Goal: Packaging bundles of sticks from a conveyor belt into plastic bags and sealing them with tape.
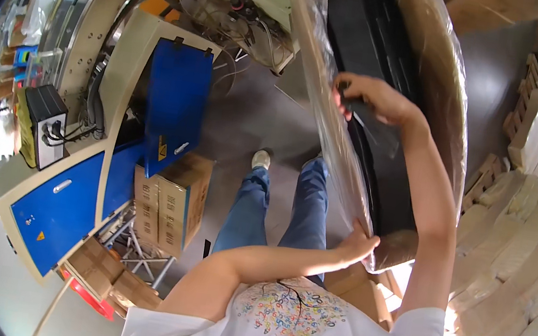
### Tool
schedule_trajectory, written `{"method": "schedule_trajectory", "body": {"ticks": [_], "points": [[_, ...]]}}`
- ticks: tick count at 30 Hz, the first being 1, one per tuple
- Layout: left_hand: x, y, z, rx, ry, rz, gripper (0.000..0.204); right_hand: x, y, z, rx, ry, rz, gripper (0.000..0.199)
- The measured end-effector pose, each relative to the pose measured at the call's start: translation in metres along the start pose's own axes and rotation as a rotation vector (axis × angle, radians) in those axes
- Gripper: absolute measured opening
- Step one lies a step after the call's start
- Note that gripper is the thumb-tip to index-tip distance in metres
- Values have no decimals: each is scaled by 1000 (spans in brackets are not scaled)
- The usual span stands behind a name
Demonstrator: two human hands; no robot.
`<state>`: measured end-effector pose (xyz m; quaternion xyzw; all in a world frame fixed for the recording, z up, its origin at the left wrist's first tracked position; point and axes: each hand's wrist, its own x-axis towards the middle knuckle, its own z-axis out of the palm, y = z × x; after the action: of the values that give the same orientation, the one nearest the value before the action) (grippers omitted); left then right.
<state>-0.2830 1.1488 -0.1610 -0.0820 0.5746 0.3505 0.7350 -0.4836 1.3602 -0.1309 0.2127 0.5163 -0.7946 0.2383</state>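
Observation:
A long cardboard box point(459, 78) stands at my right, lined with clear plastic film point(323, 100). Inside it lie long, glossy black parts point(371, 28). My right hand point(376, 99) is over the middle of the box, its fingers curled around a small dark object whose kind I cannot make out. It hangs just above the black parts. At the box's near end, my left hand point(359, 244) is closed on the plastic film at the left rim; the fingertips are partly hidden.
To the left stands a cream machine cabinet with blue doors point(60, 211), one blue door point(177, 103) swung out. Cardboard cartons point(171, 206) sit beside it on the floor. Wrapped stacks point(514, 237) and wooden pallets point(523, 111) line the right side. Hoses and cables point(255, 22) are at the far machine.

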Motion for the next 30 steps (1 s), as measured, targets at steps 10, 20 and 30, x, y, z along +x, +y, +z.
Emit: {"method": "schedule_trajectory", "body": {"ticks": [10, 20, 30], "points": [[30, -7, 80, -155, -239, 102, 42, -22, 38, 19, 221, -324, 333, 16], [-88, 215, -114, 213, -660, 329, 34, -121, -37, 22, 985, -277, -599, 28], [-119, 292, -85, -504, -878, 150, 42, -153, -91, 49, 519, 296, -831, 40]]}}
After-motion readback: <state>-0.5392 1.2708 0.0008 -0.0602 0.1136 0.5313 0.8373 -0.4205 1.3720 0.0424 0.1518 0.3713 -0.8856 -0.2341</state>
